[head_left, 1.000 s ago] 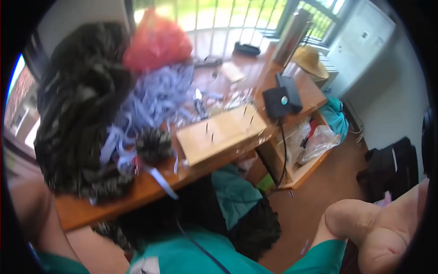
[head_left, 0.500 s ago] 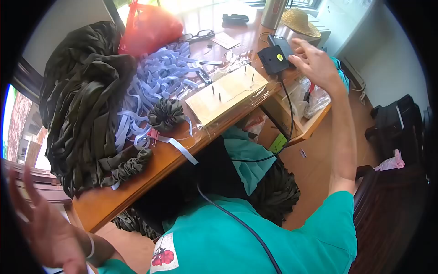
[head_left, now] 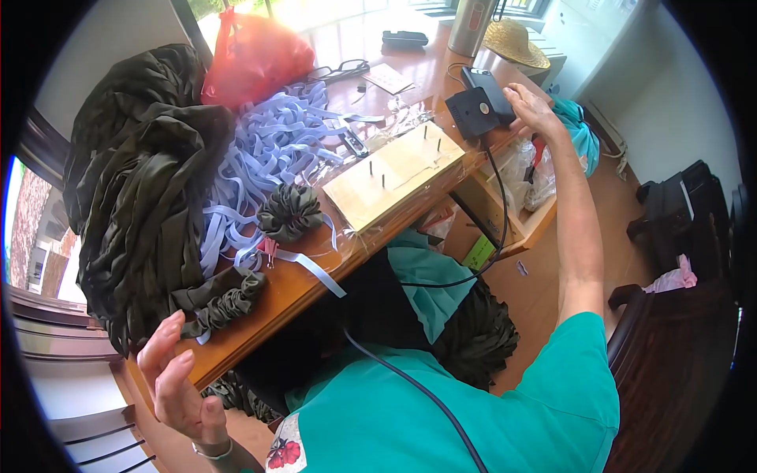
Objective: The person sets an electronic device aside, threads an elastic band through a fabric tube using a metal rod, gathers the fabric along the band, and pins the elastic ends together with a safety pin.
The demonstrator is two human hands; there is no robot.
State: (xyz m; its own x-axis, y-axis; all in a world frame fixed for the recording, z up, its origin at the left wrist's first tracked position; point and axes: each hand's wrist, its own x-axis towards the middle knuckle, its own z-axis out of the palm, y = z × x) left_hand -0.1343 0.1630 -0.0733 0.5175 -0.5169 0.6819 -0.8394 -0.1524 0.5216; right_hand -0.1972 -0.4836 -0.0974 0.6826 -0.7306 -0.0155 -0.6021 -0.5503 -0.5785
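My left hand (head_left: 183, 388) is raised at the table's near left edge, fingers apart and holding nothing. Close to it lie a gathered dark green fabric tube (head_left: 229, 306) and a large heap of dark green fabric (head_left: 138, 189). My right hand (head_left: 536, 110) is stretched out, fingers extended, beside a dark phone-like device (head_left: 490, 93); whether it touches the device I cannot tell. A black box with a cable (head_left: 471, 114) sits against that device. A dark green scrunchie (head_left: 290, 211) rests by a tangle of pale blue elastic strips (head_left: 268, 146) and a small red clip (head_left: 269, 251).
A wooden block with upright pegs (head_left: 394, 177) lies at the table's front edge. Behind are a red plastic bag (head_left: 256, 59), glasses (head_left: 341, 71), a steel flask (head_left: 468, 30) and a straw hat (head_left: 514, 43). An open drawer (head_left: 530, 230) holds plastic bags; a black cable (head_left: 503, 189) hangs down.
My left hand has moved right and inward, toward the table edge. My right hand has lowered slightly, its fingers flatter beside the device. The table items stay in place.
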